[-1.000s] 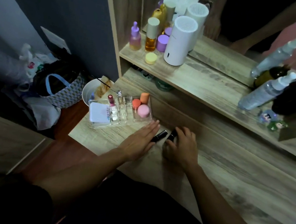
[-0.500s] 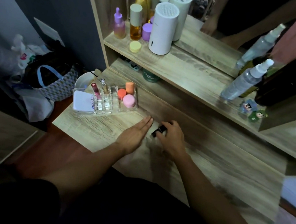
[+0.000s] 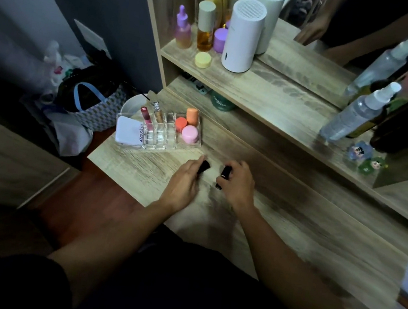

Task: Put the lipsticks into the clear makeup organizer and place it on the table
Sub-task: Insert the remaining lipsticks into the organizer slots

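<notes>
The clear makeup organizer (image 3: 162,145) stands on the wooden table's left end. It holds a pink lip tube (image 3: 146,118), a clear gloss tube (image 3: 158,113), a white compact (image 3: 129,131) and three round orange and pink sponges (image 3: 187,126). Just in front of it, my left hand (image 3: 183,180) is closed on one black lipstick (image 3: 203,167). My right hand (image 3: 237,183) grips a second black lipstick (image 3: 223,177), held upright. The two hands are a short gap apart, both lifted slightly above the table (image 3: 293,220).
A shelf above carries a white cylinder (image 3: 243,35), several bottles (image 3: 205,26), a yellow jar (image 3: 202,59) and a spray bottle (image 3: 355,110). A mirror is behind. A white bowl (image 3: 132,106) sits behind the organizer. Bags (image 3: 86,99) lie on the floor left of the table edge.
The two black lipsticks lay together on the table between my hands. Now each hand has picked one up and the hands have drawn slightly apart.
</notes>
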